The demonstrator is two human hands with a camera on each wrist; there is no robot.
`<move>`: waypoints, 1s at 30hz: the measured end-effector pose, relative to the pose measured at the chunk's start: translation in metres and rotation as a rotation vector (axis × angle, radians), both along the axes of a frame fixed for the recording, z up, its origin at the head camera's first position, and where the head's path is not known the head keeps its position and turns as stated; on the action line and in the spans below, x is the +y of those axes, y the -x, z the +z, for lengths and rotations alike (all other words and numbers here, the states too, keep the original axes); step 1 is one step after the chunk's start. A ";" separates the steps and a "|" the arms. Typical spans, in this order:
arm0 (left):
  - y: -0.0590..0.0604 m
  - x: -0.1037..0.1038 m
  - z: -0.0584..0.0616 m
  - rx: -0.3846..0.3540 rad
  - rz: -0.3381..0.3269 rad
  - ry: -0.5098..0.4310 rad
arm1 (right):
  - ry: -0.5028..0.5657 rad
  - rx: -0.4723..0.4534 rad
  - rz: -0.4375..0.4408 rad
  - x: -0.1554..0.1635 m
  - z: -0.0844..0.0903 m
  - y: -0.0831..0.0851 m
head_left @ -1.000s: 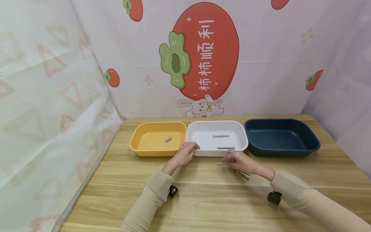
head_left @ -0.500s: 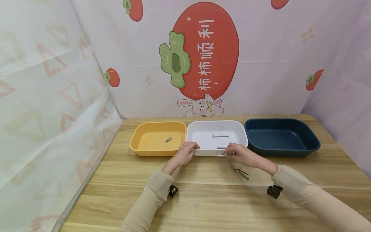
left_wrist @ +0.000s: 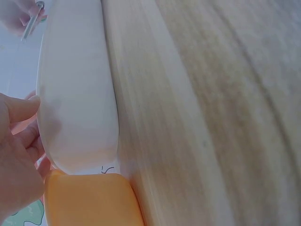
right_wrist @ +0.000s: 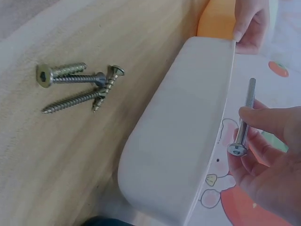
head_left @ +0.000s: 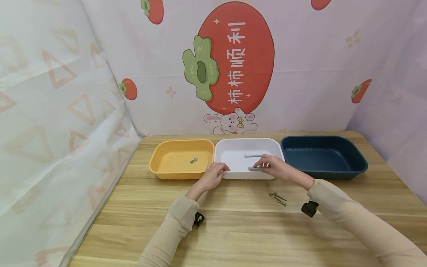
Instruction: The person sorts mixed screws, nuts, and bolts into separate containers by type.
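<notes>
Silver bolt [right_wrist: 241, 133] hangs over the white tray [head_left: 240, 175], pinched by the right hand [head_left: 276, 167] — left hand [head_left: 212, 176] grips its near-left rim.

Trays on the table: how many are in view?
3, side by side: a yellow tray on the left, a white tray in the middle and a dark blue tray on the right.

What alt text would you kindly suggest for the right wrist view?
A right hand pinches a silver bolt by the rim of a white tray, whose far end a left hand holds beside an orange tray. Several screws lie clustered on the wooden table.
</notes>
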State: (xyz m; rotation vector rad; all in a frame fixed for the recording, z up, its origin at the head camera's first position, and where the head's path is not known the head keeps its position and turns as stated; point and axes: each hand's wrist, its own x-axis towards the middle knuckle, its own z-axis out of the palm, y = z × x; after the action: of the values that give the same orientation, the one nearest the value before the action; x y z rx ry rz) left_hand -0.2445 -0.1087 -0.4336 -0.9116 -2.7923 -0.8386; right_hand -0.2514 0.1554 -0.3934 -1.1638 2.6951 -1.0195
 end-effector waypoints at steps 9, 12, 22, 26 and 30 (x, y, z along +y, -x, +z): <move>0.000 0.000 0.000 -0.014 0.005 -0.002 | 0.011 0.056 0.011 -0.005 0.003 0.011; 0.000 0.000 0.001 -0.019 0.003 -0.005 | 0.009 0.052 0.000 -0.005 0.004 0.014; 0.000 -0.001 0.001 -0.015 0.003 0.001 | -0.016 0.047 -0.031 -0.008 0.006 0.025; 0.001 0.000 0.001 -0.017 0.004 0.005 | -0.025 0.020 -0.037 -0.008 0.007 0.028; 0.001 0.000 0.000 -0.021 0.002 0.003 | -0.037 0.011 -0.049 -0.009 0.006 0.031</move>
State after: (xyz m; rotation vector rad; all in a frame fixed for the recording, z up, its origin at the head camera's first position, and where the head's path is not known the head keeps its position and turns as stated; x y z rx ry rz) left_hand -0.2459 -0.1089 -0.4338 -0.9050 -2.8122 -0.8487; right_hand -0.2825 0.1466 -0.3871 -1.1051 2.7516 -0.9674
